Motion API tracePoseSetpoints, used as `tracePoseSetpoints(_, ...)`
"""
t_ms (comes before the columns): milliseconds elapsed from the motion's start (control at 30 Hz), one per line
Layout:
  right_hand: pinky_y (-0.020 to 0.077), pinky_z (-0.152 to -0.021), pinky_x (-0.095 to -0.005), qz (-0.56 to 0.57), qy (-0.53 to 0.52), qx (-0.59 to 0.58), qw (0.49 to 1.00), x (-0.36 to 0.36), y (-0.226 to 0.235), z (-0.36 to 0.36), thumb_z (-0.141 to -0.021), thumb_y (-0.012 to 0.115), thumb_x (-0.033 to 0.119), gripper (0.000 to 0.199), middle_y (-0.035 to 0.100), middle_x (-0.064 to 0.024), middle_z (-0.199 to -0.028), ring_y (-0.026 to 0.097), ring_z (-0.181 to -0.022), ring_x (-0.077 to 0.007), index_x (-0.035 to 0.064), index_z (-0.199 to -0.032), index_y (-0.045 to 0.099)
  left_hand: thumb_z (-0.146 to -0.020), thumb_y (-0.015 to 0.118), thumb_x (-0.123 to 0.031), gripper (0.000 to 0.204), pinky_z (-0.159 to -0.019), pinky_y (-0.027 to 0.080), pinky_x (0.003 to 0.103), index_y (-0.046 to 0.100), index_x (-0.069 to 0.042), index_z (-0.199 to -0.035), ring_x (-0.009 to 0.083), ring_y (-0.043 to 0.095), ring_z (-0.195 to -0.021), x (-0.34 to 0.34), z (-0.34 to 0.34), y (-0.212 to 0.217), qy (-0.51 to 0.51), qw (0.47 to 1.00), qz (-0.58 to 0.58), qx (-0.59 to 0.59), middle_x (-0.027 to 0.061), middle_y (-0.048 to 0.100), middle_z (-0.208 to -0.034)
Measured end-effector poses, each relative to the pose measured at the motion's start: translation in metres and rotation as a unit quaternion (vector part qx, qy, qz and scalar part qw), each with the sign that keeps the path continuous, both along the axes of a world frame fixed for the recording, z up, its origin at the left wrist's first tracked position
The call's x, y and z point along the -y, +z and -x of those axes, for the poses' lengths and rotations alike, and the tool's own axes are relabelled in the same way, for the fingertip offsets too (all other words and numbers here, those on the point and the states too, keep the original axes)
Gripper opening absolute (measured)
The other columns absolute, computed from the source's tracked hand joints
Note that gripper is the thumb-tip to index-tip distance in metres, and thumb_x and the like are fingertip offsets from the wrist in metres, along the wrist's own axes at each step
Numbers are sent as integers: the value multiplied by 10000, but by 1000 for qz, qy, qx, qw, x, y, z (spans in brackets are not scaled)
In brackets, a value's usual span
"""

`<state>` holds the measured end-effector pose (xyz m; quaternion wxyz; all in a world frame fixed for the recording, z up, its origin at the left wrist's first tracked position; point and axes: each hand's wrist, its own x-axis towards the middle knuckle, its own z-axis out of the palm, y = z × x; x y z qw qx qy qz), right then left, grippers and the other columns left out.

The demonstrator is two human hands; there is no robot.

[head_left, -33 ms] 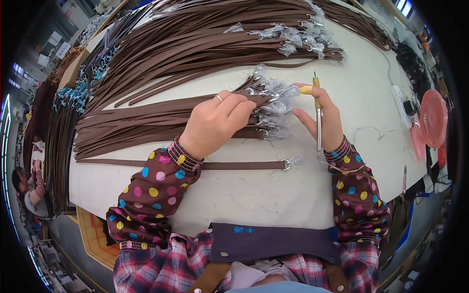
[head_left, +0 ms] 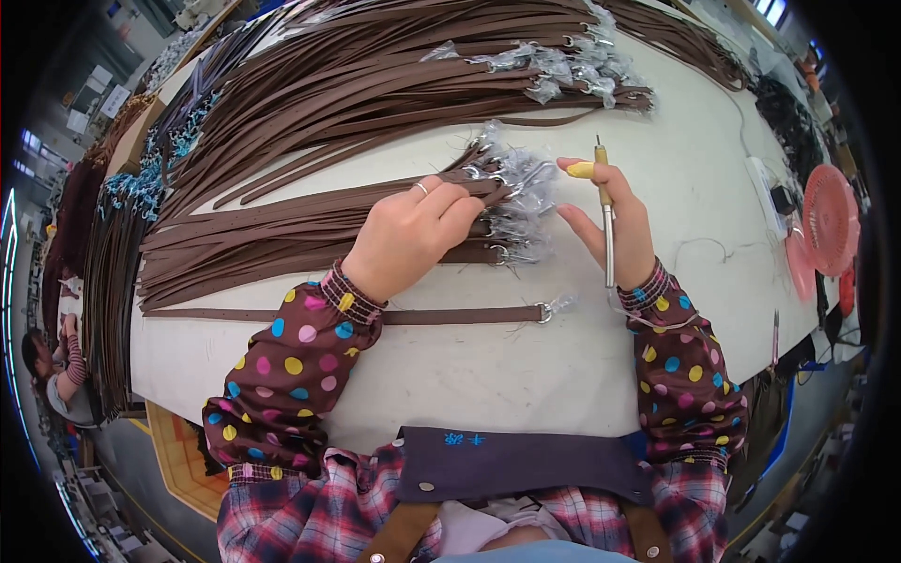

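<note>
My left hand is closed over the upper side of a bundle of brown straps, fingers pinching one strap near its metal-ring end. Clear plastic wrap covers the metal fittings at the bundle's right end. Just right of that wrap, my right hand holds a slim pen-like tool with a silver shaft, brass-coloured collar and thin point facing up. Its thumb and index finger are apart, and yellow tape wraps the index finger. A single brown strap lies nearer me, its ring end to the right.
More brown straps with plastic-wrapped ends cover the far table. Dark straps with blue ends hang at the left edge. On the right are a pink round basket, a white power strip and loose thread. A co-worker is far left.
The whole view has shifted very slightly to the left. Both hands keep the same hold, with the right index finger still beside the plastic wrap.
</note>
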<state>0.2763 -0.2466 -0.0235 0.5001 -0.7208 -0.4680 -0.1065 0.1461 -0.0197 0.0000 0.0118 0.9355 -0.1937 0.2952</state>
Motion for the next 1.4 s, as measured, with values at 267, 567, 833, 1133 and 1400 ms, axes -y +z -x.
tracePoseSetpoints(267, 469, -874, -326, -8, -23, -70, 997, 14, -11, 12, -818, 711, 103, 362, 638, -116, -1096, 616, -1012, -274, 51, -1135, 545, -750, 752, -302, 569, -935, 429, 437, 529, -117, -1240, 308, 480, -1164, 5, 13, 6, 29, 984, 67, -165, 92, 499, -1222)
tracePoseSetpoints(567, 462, -883, -323, -2, 17, -130, 991, 3, -17, 30, -828, 710, 139, 371, 626, -128, -1112, 611, -1039, -273, 59, -1147, 538, -805, 567, -651, 867, -1036, 275, 596, 308, -139, -1455, 338, 378, -1315, -15, -29, -26, 171, 967, 15, -186, 185, 380, -1440)
tracePoseSetpoints(833, 461, -893, -319, -11, -9, -99, 995, 11, -25, 30, -822, 705, 100, 362, 627, -122, -1114, 606, -1039, -266, 54, -1132, 524, -797, 700, -167, 368, -883, 423, 403, 568, -84, -1131, 295, 532, -1008, 11, 4, -9, 22, 979, 161, -126, 101, 545, -1126)
tracePoseSetpoints(1133, 478, -808, -323, 115, 160, -12, 980, 42, -27, 54, -732, 772, 45, 388, 646, -73, -1014, 598, -901, -266, 87, -1061, 571, -765, 728, -153, 222, -671, 484, 349, 635, -86, -955, 246, 573, -801, 38, 54, -16, -29, 964, 108, -241, 41, 578, -878)
tracePoseSetpoints(1400, 495, -656, -322, 102, 134, -145, 975, 30, -25, 64, -748, 747, 29, 315, 603, -85, -840, 594, -751, -259, 75, -1021, 596, -862, 631, -162, 107, -636, 494, 372, 604, -83, -929, 275, 629, -782, 32, 67, 3, 118, 878, 261, -384, 87, 653, -809)
